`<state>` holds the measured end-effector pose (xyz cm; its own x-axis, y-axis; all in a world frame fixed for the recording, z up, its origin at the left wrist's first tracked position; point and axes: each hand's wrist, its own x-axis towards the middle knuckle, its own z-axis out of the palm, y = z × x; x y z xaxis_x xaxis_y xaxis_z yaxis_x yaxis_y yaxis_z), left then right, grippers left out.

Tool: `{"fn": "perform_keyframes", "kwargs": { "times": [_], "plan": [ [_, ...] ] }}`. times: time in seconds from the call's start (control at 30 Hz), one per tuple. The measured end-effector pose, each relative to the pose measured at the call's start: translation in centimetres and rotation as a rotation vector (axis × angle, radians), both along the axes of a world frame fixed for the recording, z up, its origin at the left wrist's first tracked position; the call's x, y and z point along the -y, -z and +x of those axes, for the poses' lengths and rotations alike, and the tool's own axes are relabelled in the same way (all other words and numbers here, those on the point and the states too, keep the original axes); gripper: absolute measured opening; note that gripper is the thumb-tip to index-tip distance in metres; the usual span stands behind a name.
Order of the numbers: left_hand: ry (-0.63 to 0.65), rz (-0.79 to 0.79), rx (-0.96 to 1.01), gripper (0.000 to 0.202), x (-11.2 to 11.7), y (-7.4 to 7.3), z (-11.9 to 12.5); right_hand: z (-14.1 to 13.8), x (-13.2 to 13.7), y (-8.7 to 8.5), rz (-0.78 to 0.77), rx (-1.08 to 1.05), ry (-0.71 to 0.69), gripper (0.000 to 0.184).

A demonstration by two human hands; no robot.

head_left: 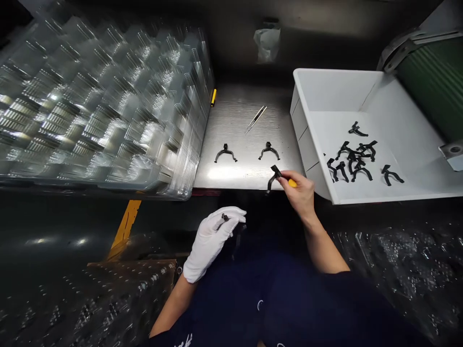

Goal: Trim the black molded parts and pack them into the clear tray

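Note:
My left hand (210,241) wears a white glove and pinches a small black plastic piece (224,218) at its fingertips. My right hand (298,193) is bare and holds a black forked part (273,178) by the fingers, with a yellow-handled tool (292,182) partly hidden in the same grip. That hand is at the front edge of a brushed steel table (238,130). Two similar black forked parts (225,153) (269,151) lie on the table, and steel tweezers (256,119) lie behind them. A yellow marker (213,97) lies by the stacked trays.
To the right stands a white plastic bin (336,71) holding several black forked parts (352,159). Stacked clear plastic trays (101,106) rise on the left. A plastic bag (266,43) sits at the back, and a green ribbed panel (434,82) stands at right.

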<state>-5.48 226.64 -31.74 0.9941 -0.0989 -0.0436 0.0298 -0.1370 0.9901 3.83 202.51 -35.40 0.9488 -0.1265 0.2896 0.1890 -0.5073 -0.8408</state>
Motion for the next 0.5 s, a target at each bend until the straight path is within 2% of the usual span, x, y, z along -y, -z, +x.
{"fn": "perform_keyframes", "kwargs": {
  "times": [0.07, 0.13, 0.27, 0.33, 0.4, 0.47, 0.5],
  "plan": [
    [-0.017, 0.017, 0.020, 0.026, 0.0, 0.2, 0.2, 3.1, 0.5, -0.5, -0.292, 0.102, 0.102, 0.013],
    [-0.037, 0.031, 0.039, 0.025, 0.1, 0.3, 0.2, 5.9, 0.4, -0.4, -0.485, 0.054, 0.164, 0.015],
    [-0.105, -0.024, -0.001, 0.021, 0.3, 0.5, 0.0, 9.7, -0.7, 0.3, -0.668, -0.103, 0.137, 0.022],
    [-0.155, -0.086, -0.057, 0.017, 0.4, 0.5, 0.0, 10.2, -0.9, 0.3, -0.689, -0.123, 0.126, 0.024],
    [-0.229, -0.158, -0.101, 0.014, 0.6, 0.6, -0.1, 9.6, -0.8, -0.2, -0.646, -0.085, 0.141, 0.026],
    [-0.298, -0.224, -0.104, 0.015, 0.8, 0.7, -0.1, 7.8, -0.6, -0.9, -0.498, -0.005, 0.086, 0.034],
    [-0.322, -0.246, -0.088, 0.015, 0.9, 0.8, -0.1, 6.6, -0.6, -1.2, -0.373, 0.015, -0.002, 0.040]
  ]
}}
